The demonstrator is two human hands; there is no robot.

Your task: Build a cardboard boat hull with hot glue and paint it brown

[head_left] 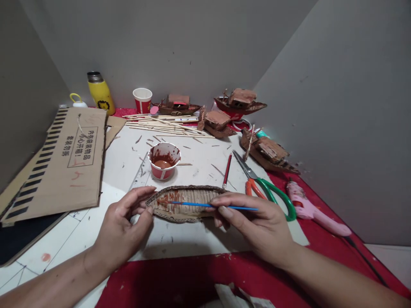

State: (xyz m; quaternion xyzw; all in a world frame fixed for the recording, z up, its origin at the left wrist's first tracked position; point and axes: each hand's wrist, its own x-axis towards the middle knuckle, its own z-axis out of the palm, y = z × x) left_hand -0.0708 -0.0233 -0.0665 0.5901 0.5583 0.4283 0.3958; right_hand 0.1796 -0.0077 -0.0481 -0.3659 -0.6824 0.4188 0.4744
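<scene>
A small cardboard boat hull (192, 216) lies lengthwise in front of me, its ribbed inside partly coated with brown paint at the left end. My left hand (128, 218) grips that left tip between thumb and fingers. Between the thumb and fingers of my right hand (253, 218) is a thin blue paintbrush (192, 205), its tip on the painted part of the hull. The right hand's lower fingers are partly hidden at the hull's right end. Just beyond the hull stands a cut-down paper cup (163, 172) with brown paint in it and smears on its inner wall.
Finished-looking brown model boats (272, 152) line the back and right. Scissors (257, 175), a pencil (227, 170) and a pink glue gun (308, 207) lie at right. Thin sticks (160, 125), a paper cup (142, 102) and a yellow bottle (102, 95) are behind; cardboard (64, 184) lies left.
</scene>
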